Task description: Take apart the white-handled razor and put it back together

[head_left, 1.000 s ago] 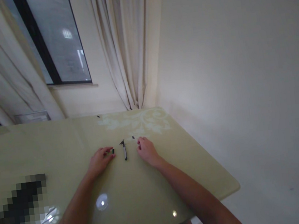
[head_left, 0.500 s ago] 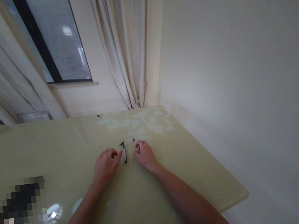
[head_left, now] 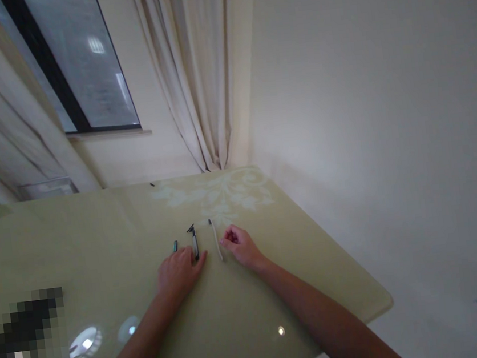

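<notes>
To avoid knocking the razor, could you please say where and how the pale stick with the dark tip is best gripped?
Probably halfway along the pale stick, pinched across its narrow width from the right: it lies with its dark tip at the far end, the right hand is on that side, and the razor lies to its left.

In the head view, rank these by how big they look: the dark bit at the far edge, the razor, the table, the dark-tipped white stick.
1. Table
2. Razor and white stick: too close to rank; the stick looks longer but thinner
3. Dark bit
</notes>
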The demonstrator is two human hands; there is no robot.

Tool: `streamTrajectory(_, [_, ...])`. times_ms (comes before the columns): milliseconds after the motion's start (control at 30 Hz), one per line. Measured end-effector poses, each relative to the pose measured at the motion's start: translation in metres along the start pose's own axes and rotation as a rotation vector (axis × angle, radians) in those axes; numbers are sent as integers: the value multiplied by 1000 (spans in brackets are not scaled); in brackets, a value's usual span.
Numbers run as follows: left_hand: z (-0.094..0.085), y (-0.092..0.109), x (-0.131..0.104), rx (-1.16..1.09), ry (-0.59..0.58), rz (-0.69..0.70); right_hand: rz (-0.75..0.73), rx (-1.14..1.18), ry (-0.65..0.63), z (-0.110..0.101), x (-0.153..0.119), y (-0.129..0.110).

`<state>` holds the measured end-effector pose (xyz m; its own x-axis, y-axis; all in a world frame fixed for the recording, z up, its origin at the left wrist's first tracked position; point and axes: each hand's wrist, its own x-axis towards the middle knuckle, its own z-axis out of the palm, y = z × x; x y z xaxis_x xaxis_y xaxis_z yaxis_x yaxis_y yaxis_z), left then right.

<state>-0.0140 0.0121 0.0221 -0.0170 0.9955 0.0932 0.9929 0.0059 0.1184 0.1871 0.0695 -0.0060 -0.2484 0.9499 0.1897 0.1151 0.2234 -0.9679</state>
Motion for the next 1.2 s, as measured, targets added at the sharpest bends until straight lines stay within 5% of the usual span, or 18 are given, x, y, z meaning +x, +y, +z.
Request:
streamTrajectory(167, [-5,0,-3,-3,-5,-20,0,44,20,3,-3,-4])
streamTrajectory(300, [-10,6,-12,-33,289,39,5,65,42,5,-9,-15])
streamTrajectory(433, [-7,24,-27,-186,479,310,-20,215,-25,10,-18,-31])
streamTrajectory(567, [0,33,-30,-406,335,459,-53,362,-25,8,-21,-41])
streamTrajectory(700, [0,17,-19,-687,216,354,-46,409,-65,-7,-18,-43])
streamTrajectory(933, [-14,6,-14,-1169,83,77,131,496,-371,-17,-24,-52])
streamTrajectory(1200, [-23,18,-24,-1502,-203,176,204,394,-632,-15,-32,-57])
